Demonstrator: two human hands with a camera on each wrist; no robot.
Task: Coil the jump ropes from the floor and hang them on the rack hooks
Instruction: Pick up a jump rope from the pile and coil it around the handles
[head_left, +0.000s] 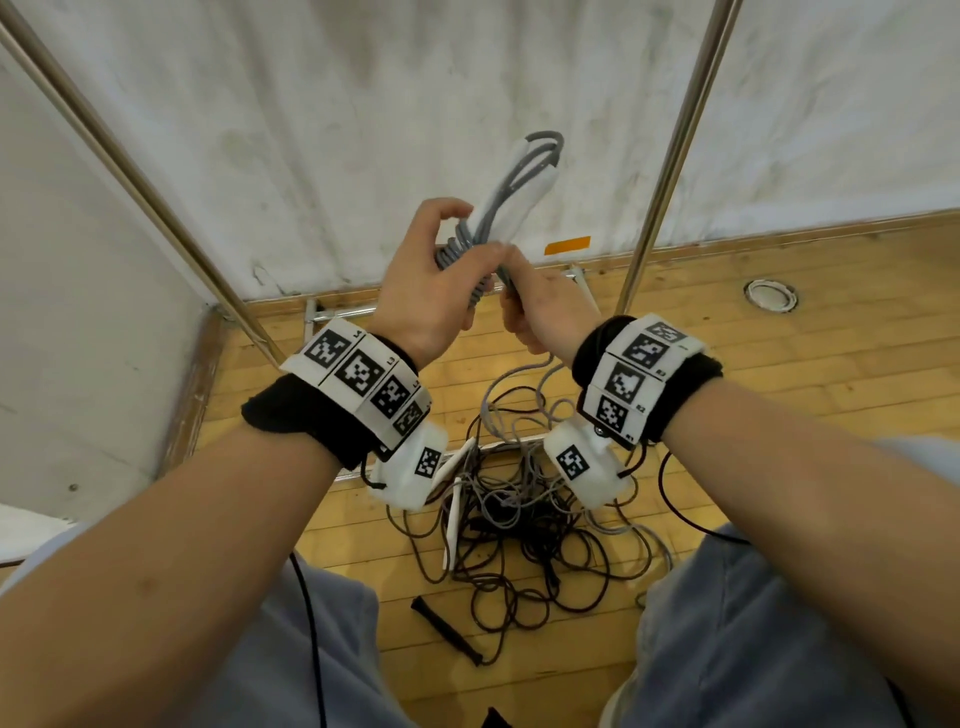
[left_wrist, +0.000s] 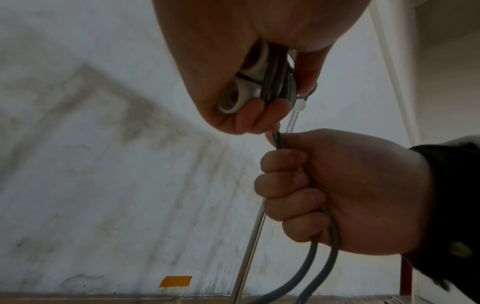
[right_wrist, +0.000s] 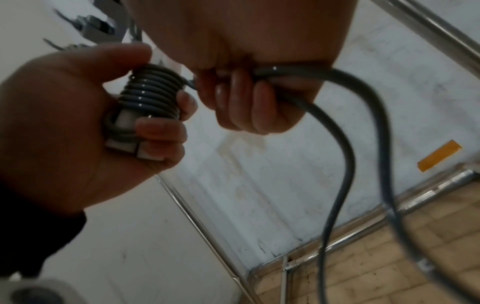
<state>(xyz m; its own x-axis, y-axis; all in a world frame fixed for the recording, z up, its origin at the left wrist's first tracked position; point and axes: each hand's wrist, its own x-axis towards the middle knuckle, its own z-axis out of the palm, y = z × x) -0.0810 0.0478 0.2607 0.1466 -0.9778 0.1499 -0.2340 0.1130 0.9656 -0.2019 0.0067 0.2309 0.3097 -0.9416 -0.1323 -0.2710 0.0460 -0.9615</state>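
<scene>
Your left hand (head_left: 426, 283) is clamped on the grey jump rope (right_wrist: 153, 90), fingers curled round its two white handles (right_wrist: 135, 148) laid side by side, thumb pressed on top of the tight turns of cord wound around them. The bundle sits at chest height, well above the floor, between the two metal rack poles (head_left: 670, 156). Your right hand (head_left: 545, 312) is a closed fist on the free tail of the same cord just beside the bundle; two strands run out of the bottom of the fist and hang down toward the floor.

Handling, as a judgement: the cord looks smooth, light and springy. Wound turns like these will likely slacken and slide off if thumb pressure lets go. Keep your hold across the wraps, not on the bare handle ends. Feed the tail under tension, close to the bundle.

Below, a tangled pile of dark ropes (head_left: 519, 525) lies on the wood floor (head_left: 779, 364), with a black handle (head_left: 447, 629) beside it. That pile looks knotted with the grey tail; expect snags when pulling.

No rack hooks are plainly identifiable.
</scene>
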